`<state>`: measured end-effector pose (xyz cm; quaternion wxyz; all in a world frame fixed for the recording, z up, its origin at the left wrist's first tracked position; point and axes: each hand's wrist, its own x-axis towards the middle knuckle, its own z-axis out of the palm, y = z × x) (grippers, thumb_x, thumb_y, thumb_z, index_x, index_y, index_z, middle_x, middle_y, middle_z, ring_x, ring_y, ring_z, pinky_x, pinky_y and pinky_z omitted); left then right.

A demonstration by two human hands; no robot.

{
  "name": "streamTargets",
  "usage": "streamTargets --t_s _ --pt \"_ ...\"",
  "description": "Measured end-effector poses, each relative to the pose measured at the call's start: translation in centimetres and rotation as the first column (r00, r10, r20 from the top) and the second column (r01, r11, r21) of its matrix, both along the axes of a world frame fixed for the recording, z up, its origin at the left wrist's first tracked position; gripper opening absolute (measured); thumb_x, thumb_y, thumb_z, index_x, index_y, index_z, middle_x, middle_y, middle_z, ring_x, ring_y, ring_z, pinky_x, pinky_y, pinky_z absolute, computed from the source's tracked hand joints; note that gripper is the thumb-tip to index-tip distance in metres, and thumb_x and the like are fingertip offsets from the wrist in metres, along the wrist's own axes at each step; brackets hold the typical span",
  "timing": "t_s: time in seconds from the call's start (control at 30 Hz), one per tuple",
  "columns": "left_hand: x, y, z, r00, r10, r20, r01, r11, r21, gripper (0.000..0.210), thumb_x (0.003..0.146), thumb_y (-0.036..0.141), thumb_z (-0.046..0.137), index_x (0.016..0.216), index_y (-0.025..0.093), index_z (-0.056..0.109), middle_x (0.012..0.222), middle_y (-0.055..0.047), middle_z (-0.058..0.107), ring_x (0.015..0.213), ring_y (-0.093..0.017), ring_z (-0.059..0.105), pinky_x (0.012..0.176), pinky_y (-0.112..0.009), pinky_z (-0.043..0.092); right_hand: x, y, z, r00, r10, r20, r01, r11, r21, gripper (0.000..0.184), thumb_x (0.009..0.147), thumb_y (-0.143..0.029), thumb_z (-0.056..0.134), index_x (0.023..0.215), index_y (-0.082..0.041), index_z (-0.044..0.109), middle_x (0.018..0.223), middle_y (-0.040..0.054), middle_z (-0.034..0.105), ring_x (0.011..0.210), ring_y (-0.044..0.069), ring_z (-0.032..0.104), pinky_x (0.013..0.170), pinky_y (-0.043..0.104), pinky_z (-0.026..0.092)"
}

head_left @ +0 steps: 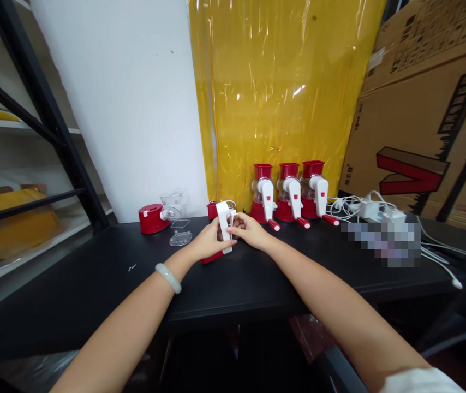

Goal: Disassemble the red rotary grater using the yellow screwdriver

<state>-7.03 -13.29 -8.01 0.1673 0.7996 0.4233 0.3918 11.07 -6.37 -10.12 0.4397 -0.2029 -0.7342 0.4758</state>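
Observation:
A white crank arm [222,218] with a red handle [211,258] is held upright between my two hands, above the black table. My left hand [210,239] is closed around its left side. My right hand [250,230] pinches at its right side, its fingertips partly hidden. A small drum-like part [231,206] shows just behind the arm; whether the two are joined, I cannot tell. Behind my left hand stands a red part [212,210]. Farther left are a red base [151,219], a clear plastic housing [177,204] and a clear oval piece [180,238].
Several rotary graters, each with a red hopper, line the back; one is the nearest grater [263,191]. White cables and adapters [374,210] lie to the right beside a large cardboard box [417,120]. Yellow plastic sheeting [286,87] hangs behind. Small white bits [132,267] lie on the table [106,295].

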Motion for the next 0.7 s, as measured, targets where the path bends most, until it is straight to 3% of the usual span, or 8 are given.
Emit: streamTargets --t_s 0.2,0.7 --pt "-0.05 0.14 -0.05 1.0 -0.011 0.024 0.011 1.0 -0.001 0.072 0.079 0.037 0.081 0.14 0.015 0.05 0.138 -0.018 0.066 0.127 -0.035 0.065 0.11 -0.054 0.05 -0.08 0.08 0.09 0.998 0.041 -0.056 -0.043 0.998 -0.04 0.049 0.069 -0.048 0.086 0.103 -0.02 0.064 0.078 -0.0033 0.061 0.072 0.013 0.058 0.069 0.03 0.047" --pt "0.14 -0.13 0.34 0.997 -0.018 0.072 0.022 0.998 -0.054 0.069 0.078 0.032 0.082 0.136 0.015 0.05 0.132 -0.018 0.07 0.12 -0.033 0.07 0.104 -0.053 0.056 -0.24 0.4 -0.1 0.995 0.055 -0.08 -0.059 0.996 -0.059 0.048 0.072 -0.051 0.083 0.1 -0.021 0.058 0.073 -0.0043 0.062 0.062 0.012 0.057 0.058 0.027 0.046"
